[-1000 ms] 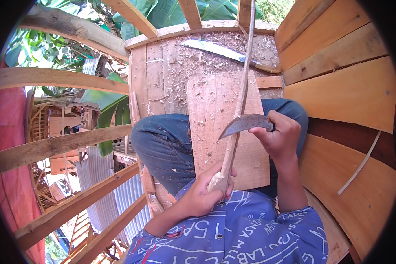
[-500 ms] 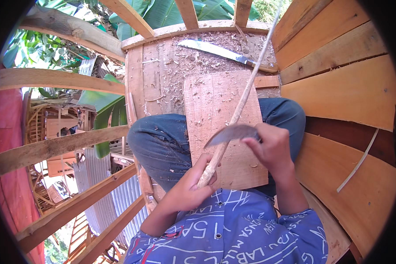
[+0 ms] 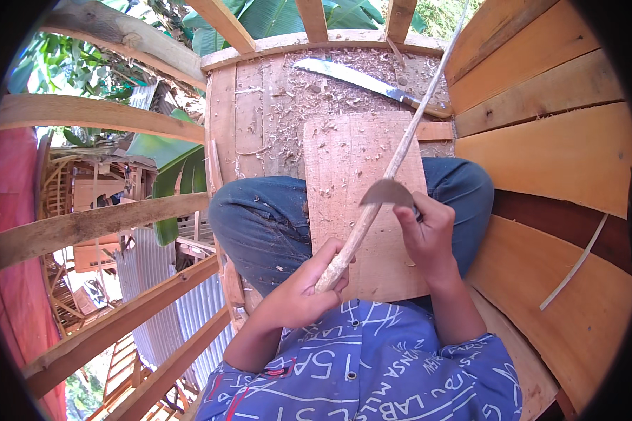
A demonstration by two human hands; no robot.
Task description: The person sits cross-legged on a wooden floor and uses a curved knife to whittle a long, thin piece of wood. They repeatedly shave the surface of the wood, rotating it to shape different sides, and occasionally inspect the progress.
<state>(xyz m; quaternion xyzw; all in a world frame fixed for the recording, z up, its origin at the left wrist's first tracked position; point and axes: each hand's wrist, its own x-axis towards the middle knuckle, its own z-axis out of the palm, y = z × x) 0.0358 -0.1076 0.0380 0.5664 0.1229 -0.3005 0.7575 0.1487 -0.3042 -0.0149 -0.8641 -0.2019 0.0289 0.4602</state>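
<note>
My left hand [image 3: 314,284] is closed around the thick near end of a long peeled wooden stick [image 3: 402,151], which slants away to the far right and thins toward its tip. In my right hand [image 3: 428,231] is a short curved knife [image 3: 387,193], its handle hidden by my fingers. The dark blade lies across the stick, some way beyond my left hand. Beneath both, a flat wooden board [image 3: 361,151] rests across my lap, with wood shavings scattered over it.
A machete [image 3: 354,81] lies on the shaving-strewn plank floor [image 3: 249,105] beyond the board. Plank walls [image 3: 548,151] stand close on the right, where a thin pale strip [image 3: 576,261] hangs. Wooden rails [image 3: 98,221] border the left, with banana leaves [image 3: 179,165] outside.
The curved knife has turned and moved slightly right and up along the stick, away from my left hand. My left hand keeps its hold on the stick's near end.
</note>
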